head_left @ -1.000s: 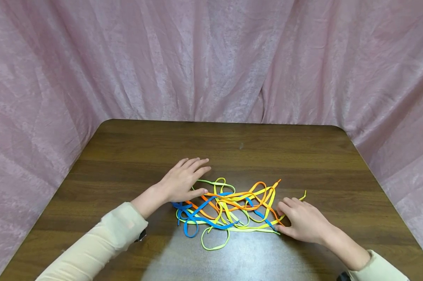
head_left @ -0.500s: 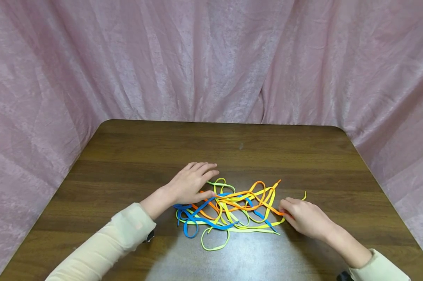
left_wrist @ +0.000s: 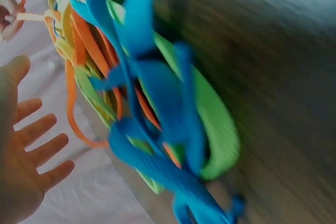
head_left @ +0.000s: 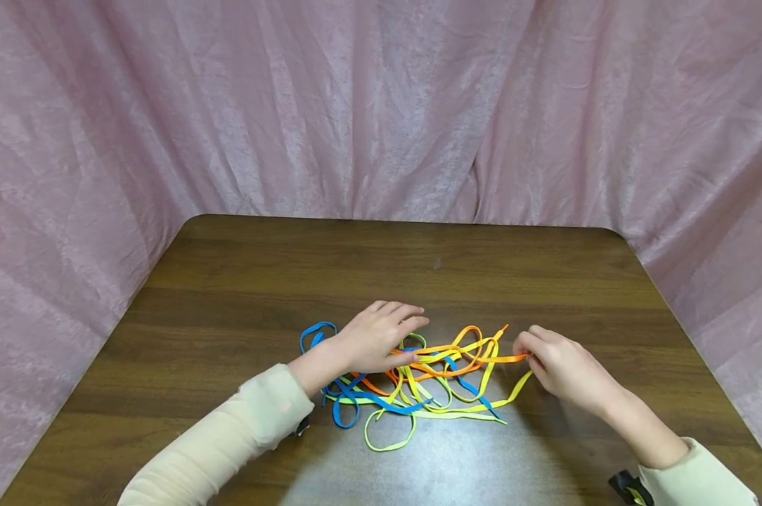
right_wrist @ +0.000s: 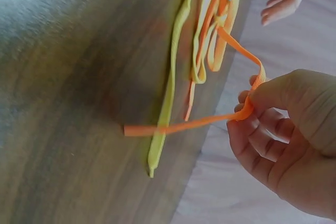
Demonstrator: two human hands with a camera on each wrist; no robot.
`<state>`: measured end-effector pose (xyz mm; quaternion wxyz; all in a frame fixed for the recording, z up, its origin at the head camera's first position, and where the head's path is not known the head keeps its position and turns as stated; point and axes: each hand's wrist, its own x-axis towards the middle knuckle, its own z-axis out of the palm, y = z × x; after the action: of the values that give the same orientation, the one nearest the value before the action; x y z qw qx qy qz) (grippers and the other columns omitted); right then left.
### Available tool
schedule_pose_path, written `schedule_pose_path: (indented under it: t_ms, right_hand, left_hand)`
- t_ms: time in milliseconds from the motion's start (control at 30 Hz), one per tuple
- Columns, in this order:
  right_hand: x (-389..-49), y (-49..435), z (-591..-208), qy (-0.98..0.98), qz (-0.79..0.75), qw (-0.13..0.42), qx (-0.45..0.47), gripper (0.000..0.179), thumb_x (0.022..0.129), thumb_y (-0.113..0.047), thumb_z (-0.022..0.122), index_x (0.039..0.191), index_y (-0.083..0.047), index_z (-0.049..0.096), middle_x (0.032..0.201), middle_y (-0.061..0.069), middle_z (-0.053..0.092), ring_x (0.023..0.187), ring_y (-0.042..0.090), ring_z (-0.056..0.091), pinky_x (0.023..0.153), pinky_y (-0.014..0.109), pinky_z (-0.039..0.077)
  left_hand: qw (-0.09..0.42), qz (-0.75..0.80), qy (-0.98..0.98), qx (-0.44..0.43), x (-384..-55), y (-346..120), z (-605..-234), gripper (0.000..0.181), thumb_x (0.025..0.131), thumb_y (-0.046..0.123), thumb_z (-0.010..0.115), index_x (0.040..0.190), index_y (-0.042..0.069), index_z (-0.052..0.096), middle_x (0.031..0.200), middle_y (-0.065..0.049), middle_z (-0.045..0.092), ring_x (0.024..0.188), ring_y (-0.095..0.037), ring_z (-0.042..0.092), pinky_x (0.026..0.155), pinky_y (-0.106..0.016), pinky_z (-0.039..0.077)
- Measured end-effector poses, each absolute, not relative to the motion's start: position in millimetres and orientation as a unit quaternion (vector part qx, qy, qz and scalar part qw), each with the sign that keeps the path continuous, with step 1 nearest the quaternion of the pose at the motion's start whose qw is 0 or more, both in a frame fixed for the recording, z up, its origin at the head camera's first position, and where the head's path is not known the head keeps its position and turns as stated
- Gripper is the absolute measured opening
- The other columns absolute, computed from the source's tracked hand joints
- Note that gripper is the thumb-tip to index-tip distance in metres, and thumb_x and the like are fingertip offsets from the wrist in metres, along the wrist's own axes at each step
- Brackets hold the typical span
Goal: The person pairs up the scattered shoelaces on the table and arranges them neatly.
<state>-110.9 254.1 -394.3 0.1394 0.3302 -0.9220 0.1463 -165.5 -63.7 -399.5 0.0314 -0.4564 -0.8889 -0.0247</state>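
Observation:
Flat shoelaces in blue, orange, yellow and lime green lie tangled in a pile on the table. My right hand (head_left: 564, 369) is at the pile's right side and pinches an orange shoelace (right_wrist: 194, 124) between thumb and fingers, close to one end. That loose end hangs past the fingertips across a yellow shoelace (right_wrist: 170, 77). Over the pile's left and far part my left hand (head_left: 375, 339) is spread with straight fingers, and it grips nothing. Blue shoelace (left_wrist: 163, 87) loops and a lime green shoelace (left_wrist: 223, 135) show near that wrist. Whether the left hand touches the laces I cannot tell.
The brown wooden table (head_left: 292, 260) has rounded far corners. Pink velvet curtain (head_left: 381, 105) surrounds its back and sides. A bright glare lies on the tabletop in front of the pile.
My left hand has moved to the right over the pile, uncovering a blue loop at the left. My right hand has drawn the orange lace's end rightward and away from me.

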Motion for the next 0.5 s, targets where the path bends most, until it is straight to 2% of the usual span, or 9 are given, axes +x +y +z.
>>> schedule_pose_path:
  t_ms: [200,333,500]
  right_hand:
    - [-114.6,257.8,-389.3,-0.92,0.16,0.159,0.319,0.028,0.07,0.01,0.061,0.08,-0.016,0.058,0.075,-0.013,0.047,0.057,-0.005,0.042,0.051,0.018,0.04]
    - [-117.4,258.8,-387.6,-0.917,0.161,0.187,0.314,0.027,0.069,0.009,0.062,0.08,-0.015,0.058,0.076,-0.012,0.05,0.062,0.0,0.042,0.052,0.021,0.04]
    - [-118.8,259.5,-384.5,-0.915,0.166,0.208,0.302,0.025,0.07,0.006,0.064,0.081,-0.015,0.059,0.077,-0.011,0.051,0.063,0.0,0.044,0.053,0.023,0.042]
  left_hand:
    - [0.04,-0.009,-0.88,-0.474,-165.6,-38.4,-401.4,0.056,0.088,0.048,0.053,0.135,0.02,0.044,0.137,0.001,0.044,0.124,-0.018,0.042,0.101,-0.036,0.034]
    - [0.049,-0.003,-0.872,-0.487,-166.5,-23.5,-402.6,0.057,0.087,0.049,0.054,0.134,0.018,0.045,0.134,0.002,0.047,0.121,-0.018,0.045,0.099,-0.036,0.037]
    - [0.052,-0.01,-0.866,-0.496,-167.2,-6.9,-403.7,0.056,0.088,0.049,0.053,0.133,0.018,0.046,0.131,0.002,0.048,0.118,-0.017,0.046,0.096,-0.034,0.039]
